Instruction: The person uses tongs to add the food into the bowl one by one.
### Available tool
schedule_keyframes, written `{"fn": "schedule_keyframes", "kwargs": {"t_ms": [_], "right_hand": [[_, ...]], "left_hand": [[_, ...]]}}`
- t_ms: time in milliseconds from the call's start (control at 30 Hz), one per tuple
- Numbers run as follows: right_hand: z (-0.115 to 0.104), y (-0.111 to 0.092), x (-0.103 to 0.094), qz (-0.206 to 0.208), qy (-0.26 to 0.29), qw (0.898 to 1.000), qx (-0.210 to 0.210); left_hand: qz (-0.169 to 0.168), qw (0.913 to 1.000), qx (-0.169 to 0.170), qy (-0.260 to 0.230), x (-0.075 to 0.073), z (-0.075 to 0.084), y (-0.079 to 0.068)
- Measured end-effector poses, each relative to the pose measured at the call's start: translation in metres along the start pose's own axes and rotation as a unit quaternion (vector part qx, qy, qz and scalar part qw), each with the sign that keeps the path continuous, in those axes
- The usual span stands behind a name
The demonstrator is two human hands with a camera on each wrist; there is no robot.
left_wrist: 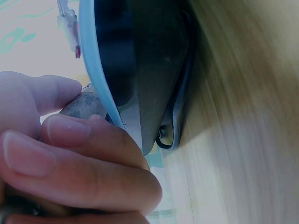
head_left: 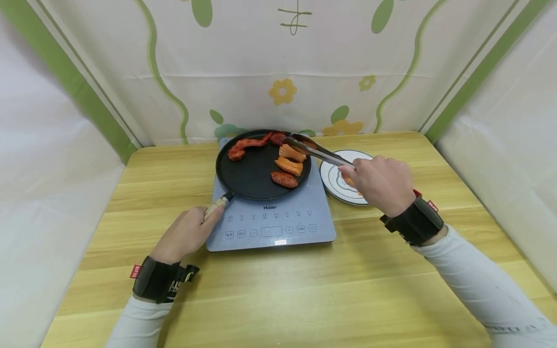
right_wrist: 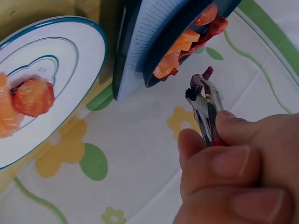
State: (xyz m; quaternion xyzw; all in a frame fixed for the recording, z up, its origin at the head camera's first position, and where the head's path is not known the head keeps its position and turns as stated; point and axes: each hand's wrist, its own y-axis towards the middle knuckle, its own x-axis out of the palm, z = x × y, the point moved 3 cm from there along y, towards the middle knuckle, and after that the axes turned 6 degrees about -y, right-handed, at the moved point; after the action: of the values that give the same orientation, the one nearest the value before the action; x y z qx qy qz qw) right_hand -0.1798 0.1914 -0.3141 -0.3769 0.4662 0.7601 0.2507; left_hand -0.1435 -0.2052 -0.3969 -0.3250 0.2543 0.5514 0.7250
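My left hand [head_left: 184, 234] grips the pale handle [head_left: 216, 207] of a round black frying pan [head_left: 250, 174]. In the pan lie a red marinated wing-like piece [head_left: 248, 145], a dark red piece [head_left: 276, 139], two orange salmon-like slices [head_left: 289, 166] and a scored reddish-brown sausage [head_left: 284, 180]. My right hand [head_left: 385, 186] holds metal tongs [head_left: 324, 153], which reach over the pan's right rim. Near the dark red piece are the tongs' tips; whether they pinch anything I cannot tell. In the left wrist view, curled fingers [left_wrist: 84, 175] partly hide the handle.
Beneath the pan is a grey-blue induction cooker [head_left: 270, 241] on a wooden table [head_left: 283, 295]. A white plate [head_left: 324, 178] with a dark rim stands right of it, bearing an orange piece [right_wrist: 7, 109] and a red piece [right_wrist: 35, 97]. Patterned cloth [head_left: 243, 96] hangs behind the table.
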Motion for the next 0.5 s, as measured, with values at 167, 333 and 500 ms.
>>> {"fn": "schedule_keyframes", "kwargs": {"t_ms": [167,333,500], "right_hand": [[-0.009,0.012,0.003,-0.013,0.010,1.000,-0.001],[-0.022,0.023,0.008,-0.006,0.015,1.000,-0.009],[-0.034,0.036,0.015,-0.019,0.016,0.999,-0.022]], "left_hand": [[0.000,1.0000,-0.003,0.000,0.000,0.000,0.001],[-0.002,1.0000,-0.004,-0.002,0.000,-0.001,0.001],[-0.004,1.0000,-0.004,-0.002,0.001,-0.001,0.001]]}}
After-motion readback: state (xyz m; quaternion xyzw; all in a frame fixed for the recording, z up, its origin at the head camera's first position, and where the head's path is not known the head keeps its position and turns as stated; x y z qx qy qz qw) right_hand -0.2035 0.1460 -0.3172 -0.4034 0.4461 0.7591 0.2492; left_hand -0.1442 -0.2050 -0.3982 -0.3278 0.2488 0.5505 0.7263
